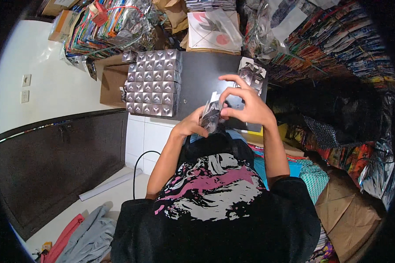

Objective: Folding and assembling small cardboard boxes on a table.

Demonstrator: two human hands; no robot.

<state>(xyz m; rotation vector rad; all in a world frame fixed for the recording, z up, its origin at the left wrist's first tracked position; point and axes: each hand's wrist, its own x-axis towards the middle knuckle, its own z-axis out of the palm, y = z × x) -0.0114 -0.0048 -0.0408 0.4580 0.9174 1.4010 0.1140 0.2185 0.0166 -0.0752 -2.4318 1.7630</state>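
A small dark grey, printed cardboard box (211, 116) is held close to my body, with a white flap standing up at its top. My left hand (192, 124) is closed around its left side and lower end. Above its right edge, my right hand (250, 104) bends thumb and fingers into a pinch on the upper rim of the box. The right index finger is stretched out. Just beyond that hand lie flat, unfolded boxes (253, 73) of the same dark print. At the left of the table, similar boxes (152, 83) stand in neat rows.
The dark table (198, 72) carries the boxes. Left of it stands an open brown carton (113, 85). Bundled plastic packaging (114, 28) and a white printed sheet on a stack (214, 30) sit behind. More tied bundles (333, 41) are piled right; clothes (85, 236) lie lower left.
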